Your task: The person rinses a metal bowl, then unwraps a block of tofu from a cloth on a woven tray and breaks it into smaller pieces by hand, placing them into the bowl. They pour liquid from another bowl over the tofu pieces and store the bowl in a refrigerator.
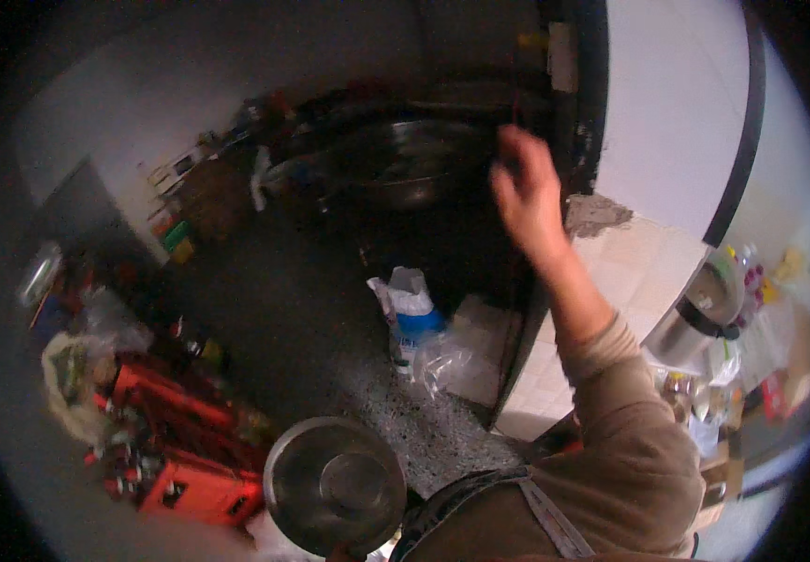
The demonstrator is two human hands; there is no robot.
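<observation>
At the bottom edge, the fingers of my left hand (343, 555) grip the rim of a round metal basin (293, 487). The basin is tilted, its inside facing up, and it looks bare within. My right arm, in a brown sleeve pushed up the forearm, stretches forward. My right hand (527, 192) is raised beside the dark edge of the doorway (588, 112). Its fingers look bent, but blur and shadow hide their tips, so whether they touch or hold anything does not show.
Ahead in the dark room lies a large metal pan (405, 164). An opened white and blue bag (414, 318) and clear plastic (444, 361) are on the floor. Red crates (204, 487) stand at left. Right of the tiled wall (611, 281) is a steel container (691, 323).
</observation>
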